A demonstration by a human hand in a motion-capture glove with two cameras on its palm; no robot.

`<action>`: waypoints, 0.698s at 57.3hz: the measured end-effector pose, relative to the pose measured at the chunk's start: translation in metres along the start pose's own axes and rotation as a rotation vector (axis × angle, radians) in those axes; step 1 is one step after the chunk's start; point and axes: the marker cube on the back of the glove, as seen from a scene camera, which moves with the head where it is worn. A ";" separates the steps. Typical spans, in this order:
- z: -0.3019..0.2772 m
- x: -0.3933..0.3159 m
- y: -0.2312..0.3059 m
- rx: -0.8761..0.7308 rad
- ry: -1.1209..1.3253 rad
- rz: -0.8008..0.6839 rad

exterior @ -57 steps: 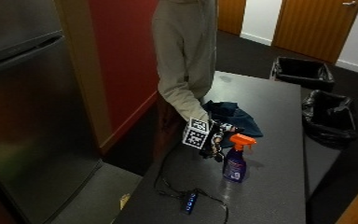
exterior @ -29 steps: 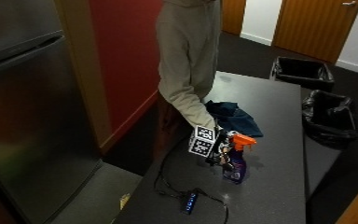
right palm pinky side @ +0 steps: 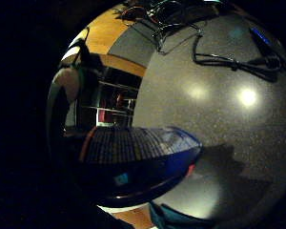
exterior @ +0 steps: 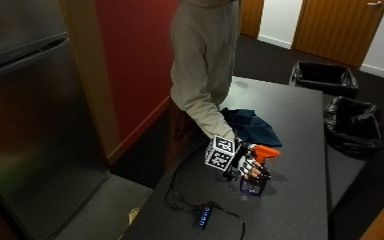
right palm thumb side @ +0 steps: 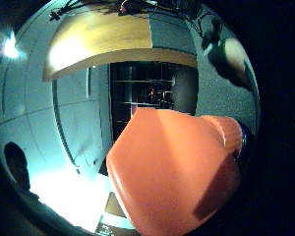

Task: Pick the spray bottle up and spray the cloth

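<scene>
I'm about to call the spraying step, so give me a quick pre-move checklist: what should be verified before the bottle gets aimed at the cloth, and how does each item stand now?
1. Right hand around the spray bottle: ok, its fingers wrap the neck below the orange spray head.
2. Bottle lifted off the table: cannot tell; its base looks at or near the surface.
3. Cloth within reach: ok, it lies on the table just beyond the bottle.
4. Nozzle aimed at the cloth: not ok, it points off to one side.
5. Finger on the trigger: cannot tell.
</scene>
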 end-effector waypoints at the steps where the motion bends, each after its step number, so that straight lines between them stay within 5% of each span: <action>1: 0.001 0.000 -0.001 -0.003 0.003 -0.002; 22: 0.019 -0.013 -0.024 -0.069 0.101 -0.017; 40: 0.041 -0.044 -0.037 -0.250 0.270 -0.205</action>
